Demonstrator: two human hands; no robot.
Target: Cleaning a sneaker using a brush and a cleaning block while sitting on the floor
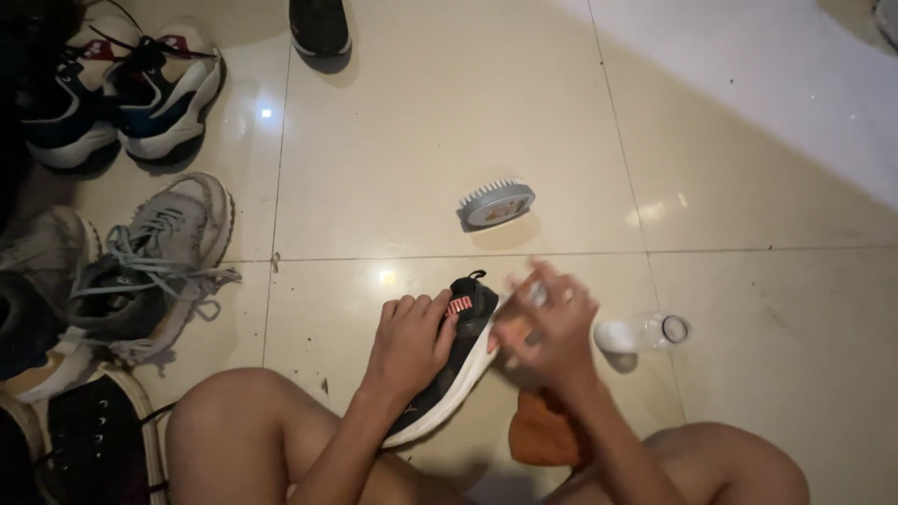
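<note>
Shiny tile floor (449,122), brush (496,203) far off. Left hand (409,341) fingers clamped on black shoe (458,351); right hand (547,323) blurred, grip unclear. Best: hold shoe steady, rub gently.

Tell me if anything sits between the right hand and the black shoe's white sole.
Nothing visible does. The right hand, motion-blurred, is right at the white sole edge of the black shoe, which the left hand grips. The brush and clear bottle lie off to the side.
</note>
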